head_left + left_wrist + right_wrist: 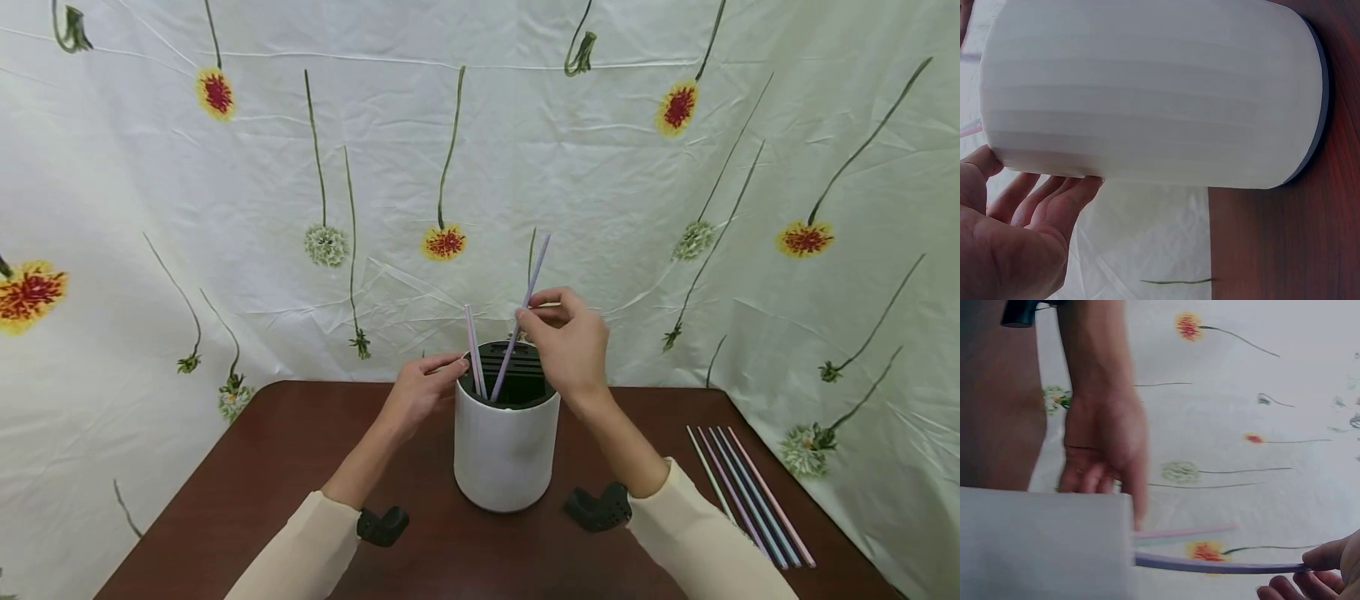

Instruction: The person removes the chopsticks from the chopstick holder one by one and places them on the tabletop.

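Right hand [572, 343]: pinching purple straw [537, 263], end inside white container [504, 454]. Left hand [422, 392]: gripping container near top. Loose straws [758, 497]: on table [277, 454].

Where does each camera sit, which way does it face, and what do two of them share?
Head: worn on the head, facing forward and down at the white container; left hand, right hand and forearms show.
Left wrist: on that wrist, facing the container's side; the left hand shows.
Right wrist: on that wrist, facing the container's rim; part of the right hand and the left hand show.
Head and right wrist share the right hand pinching the purple straw.
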The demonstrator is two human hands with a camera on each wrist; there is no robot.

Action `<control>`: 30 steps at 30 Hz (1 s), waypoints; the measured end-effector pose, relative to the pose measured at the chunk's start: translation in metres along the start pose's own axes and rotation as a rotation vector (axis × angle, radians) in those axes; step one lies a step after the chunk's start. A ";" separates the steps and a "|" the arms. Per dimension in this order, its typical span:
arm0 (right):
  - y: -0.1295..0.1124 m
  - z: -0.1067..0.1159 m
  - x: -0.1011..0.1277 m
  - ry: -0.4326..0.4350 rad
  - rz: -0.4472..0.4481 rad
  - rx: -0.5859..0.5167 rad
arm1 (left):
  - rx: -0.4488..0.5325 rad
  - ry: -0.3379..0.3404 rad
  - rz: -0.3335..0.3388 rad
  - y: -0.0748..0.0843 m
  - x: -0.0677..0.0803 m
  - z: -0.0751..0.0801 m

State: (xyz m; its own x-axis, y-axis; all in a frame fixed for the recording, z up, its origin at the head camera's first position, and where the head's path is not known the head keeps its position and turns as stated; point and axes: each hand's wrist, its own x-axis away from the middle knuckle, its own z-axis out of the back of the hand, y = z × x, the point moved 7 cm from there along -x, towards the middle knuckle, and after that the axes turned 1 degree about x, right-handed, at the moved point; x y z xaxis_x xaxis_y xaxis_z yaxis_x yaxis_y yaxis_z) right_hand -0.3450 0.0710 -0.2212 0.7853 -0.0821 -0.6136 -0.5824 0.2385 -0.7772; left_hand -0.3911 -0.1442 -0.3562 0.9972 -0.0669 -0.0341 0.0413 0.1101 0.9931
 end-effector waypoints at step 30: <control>0.124 0.163 0.019 -0.020 -0.260 0.433 | 0.013 -0.006 0.005 0.002 0.000 -0.001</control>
State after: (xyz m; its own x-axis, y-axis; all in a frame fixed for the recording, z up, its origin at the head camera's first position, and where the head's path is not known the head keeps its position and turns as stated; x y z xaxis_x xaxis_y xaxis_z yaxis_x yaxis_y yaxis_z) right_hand -0.3678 0.2569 -0.3064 0.8994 -0.1745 -0.4009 -0.2294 0.5922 -0.7724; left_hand -0.3906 -0.1433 -0.3540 0.9970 -0.0721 -0.0282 0.0352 0.0972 0.9946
